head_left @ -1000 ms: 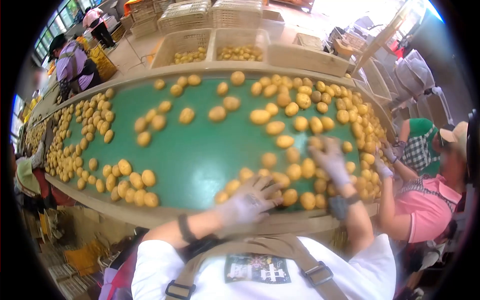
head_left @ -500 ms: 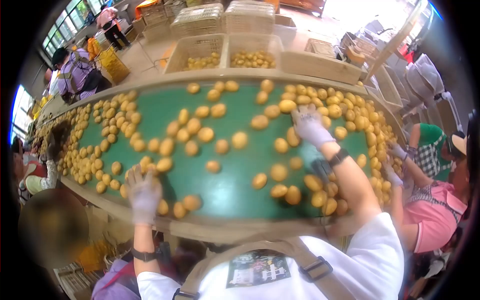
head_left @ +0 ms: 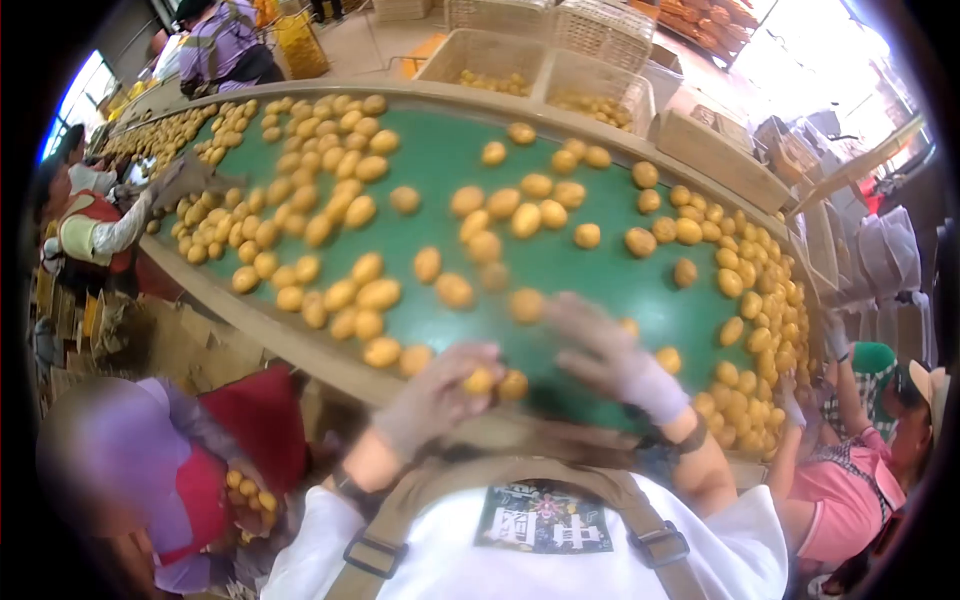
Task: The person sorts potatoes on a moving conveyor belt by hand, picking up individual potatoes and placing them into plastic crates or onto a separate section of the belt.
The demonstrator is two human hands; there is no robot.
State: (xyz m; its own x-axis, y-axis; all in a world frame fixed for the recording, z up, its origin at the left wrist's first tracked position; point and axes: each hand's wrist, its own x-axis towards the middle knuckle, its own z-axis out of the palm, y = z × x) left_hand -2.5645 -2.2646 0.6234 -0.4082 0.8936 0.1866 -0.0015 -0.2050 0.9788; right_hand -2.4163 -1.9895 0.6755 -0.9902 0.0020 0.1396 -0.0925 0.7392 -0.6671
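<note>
A potato (head_left: 478, 380) lies against the fingers of the gloved left hand (head_left: 440, 395), which is half curled near the belt's close edge; whether the fingers actually grip it, I cannot tell. A second potato (head_left: 513, 385) is just beside it, towards the gloved right hand (head_left: 608, 350). That hand is spread and blurred low above the green conveyor belt (head_left: 440, 160), its fingertips near another potato (head_left: 527, 305). Many more potatoes (head_left: 340, 150) crowd the belt's left part, and a dense bank (head_left: 780, 310) runs along its right end, where a person in a pink shirt (head_left: 850, 510) reaches in. Beyond the far edge stand plastic crates (head_left: 490, 52) with potatoes inside. At lower left, a person in purple and red (head_left: 185, 480) has several potatoes (head_left: 250, 492) held close.

Half a second ago the hands were wide apart, the left out over the belt's left side and the right reaching across the belt; now they are near each other at the close edge. The view has swung left, so the crates appear farther right.
</note>
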